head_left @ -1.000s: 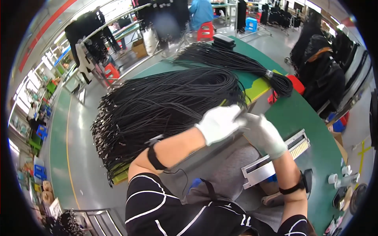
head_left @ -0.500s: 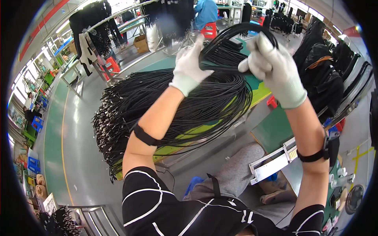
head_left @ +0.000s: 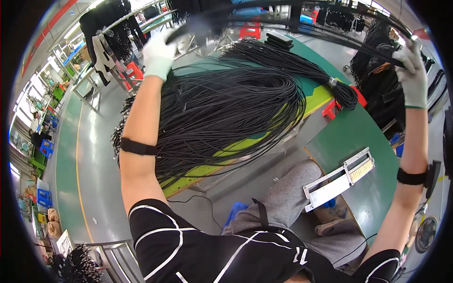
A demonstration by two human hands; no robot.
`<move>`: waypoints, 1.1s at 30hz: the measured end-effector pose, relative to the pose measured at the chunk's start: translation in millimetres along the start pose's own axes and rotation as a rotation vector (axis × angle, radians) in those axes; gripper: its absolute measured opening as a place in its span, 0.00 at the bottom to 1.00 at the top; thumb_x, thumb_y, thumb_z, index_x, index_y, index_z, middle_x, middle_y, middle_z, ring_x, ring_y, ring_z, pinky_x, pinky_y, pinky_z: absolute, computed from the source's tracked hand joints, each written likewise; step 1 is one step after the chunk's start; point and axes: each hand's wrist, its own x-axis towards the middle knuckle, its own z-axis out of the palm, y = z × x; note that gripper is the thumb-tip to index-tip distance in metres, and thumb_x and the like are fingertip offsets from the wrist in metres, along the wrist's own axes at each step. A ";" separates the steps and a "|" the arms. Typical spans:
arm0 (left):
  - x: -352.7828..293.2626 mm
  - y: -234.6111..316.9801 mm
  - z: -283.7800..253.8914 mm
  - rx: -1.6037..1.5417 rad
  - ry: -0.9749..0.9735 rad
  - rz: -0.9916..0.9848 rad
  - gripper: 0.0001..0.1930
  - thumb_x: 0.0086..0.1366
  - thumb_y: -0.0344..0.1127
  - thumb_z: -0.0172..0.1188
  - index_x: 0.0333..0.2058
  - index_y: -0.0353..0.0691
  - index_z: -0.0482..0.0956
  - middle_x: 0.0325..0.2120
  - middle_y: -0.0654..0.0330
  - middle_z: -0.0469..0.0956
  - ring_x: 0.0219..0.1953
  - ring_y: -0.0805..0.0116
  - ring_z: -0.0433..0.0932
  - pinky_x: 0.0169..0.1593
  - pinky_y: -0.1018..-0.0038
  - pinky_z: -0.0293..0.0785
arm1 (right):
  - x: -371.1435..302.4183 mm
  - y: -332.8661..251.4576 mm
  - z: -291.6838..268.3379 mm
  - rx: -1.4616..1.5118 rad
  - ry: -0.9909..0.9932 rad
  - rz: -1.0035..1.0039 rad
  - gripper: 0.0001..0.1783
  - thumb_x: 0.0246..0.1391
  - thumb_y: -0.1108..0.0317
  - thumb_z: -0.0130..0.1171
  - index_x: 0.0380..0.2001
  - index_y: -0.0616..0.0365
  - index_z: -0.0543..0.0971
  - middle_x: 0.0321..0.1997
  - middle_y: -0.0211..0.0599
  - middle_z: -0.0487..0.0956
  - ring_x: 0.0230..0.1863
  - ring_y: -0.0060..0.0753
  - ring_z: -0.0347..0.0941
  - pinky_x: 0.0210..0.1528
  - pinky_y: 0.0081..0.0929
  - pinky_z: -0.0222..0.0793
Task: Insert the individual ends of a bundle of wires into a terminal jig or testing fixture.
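Both my hands wear white gloves and are raised wide apart. My left hand (head_left: 159, 55), at the upper left, is closed round one end of a bundle of long black cables (head_left: 325, 35). At the far right, my right hand (head_left: 411, 75) grips the other end. The bundle stretches between them across the top of the view, partly blurred and in separate strands. Below it, a large heap of loose black cables (head_left: 226, 113) covers the table, their metal-tipped ends toward the left. Behind the heap lies a bound bunch of black cables (head_left: 302, 63), tied near its looped right end.
A metal frame fixture (head_left: 339, 179) rests on the green side table (head_left: 354, 137) by my knees. Red stools (head_left: 250, 30) stand beyond the table. Black cables hang on racks at the far right. A fan (head_left: 426, 235) is at the lower right.
My hands have moved far apart, left hand to the left and right hand to the right. The cable bundle, coiled in a loop before, is now drawn out between them.
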 end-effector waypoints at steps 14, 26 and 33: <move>23.2 26.6 -3.5 -0.431 0.007 0.199 0.22 0.53 0.19 0.59 0.48 0.43 0.82 0.43 0.51 0.82 0.49 0.52 0.79 0.56 0.64 0.72 | -150.7 -12.2 -99.9 0.066 0.326 0.345 0.16 0.74 0.58 0.46 0.48 0.59 0.74 0.18 0.13 0.54 0.14 0.08 0.46 0.26 0.10 0.52; 35.9 23.5 17.6 -0.008 -0.174 0.388 0.29 0.52 0.16 0.51 0.53 0.42 0.80 0.50 0.50 0.81 0.56 0.55 0.78 0.61 0.67 0.70 | -247.7 16.4 -133.0 0.299 0.280 0.487 0.15 0.75 0.57 0.43 0.44 0.57 0.73 0.18 0.10 0.57 0.14 0.07 0.50 0.27 0.15 0.58; -38.2 213.3 65.3 -0.226 -0.559 0.553 0.16 0.52 0.20 0.53 0.40 0.35 0.82 0.37 0.47 0.82 0.44 0.50 0.81 0.51 0.63 0.75 | -386.0 -28.5 -231.9 0.169 0.873 0.546 0.12 0.70 0.59 0.52 0.39 0.57 0.74 0.17 0.11 0.61 0.12 0.09 0.51 0.25 0.20 0.62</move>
